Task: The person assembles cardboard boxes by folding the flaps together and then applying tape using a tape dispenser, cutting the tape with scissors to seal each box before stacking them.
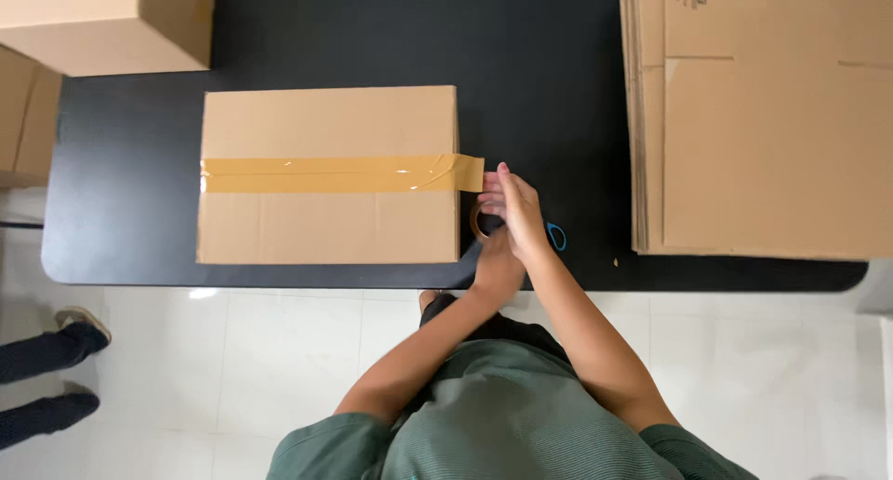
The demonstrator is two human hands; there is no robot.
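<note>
My hands meet just off the box's three o'clock edge. My right hand (513,206) lies on top, fingers curled around the tape roll (481,225), of which only a brown arc shows. My left hand (498,261) comes in underneath it; whether it grips the roll too, I cannot tell. The brown tape strip (339,174) runs across the closed cardboard box (327,229) and overhangs toward my fingers. A blue loop (556,235) peeks out beside my wrist on the black tabletop (539,89). Flat cardboard sheets (763,136) are stacked at three o'clock.
</note>
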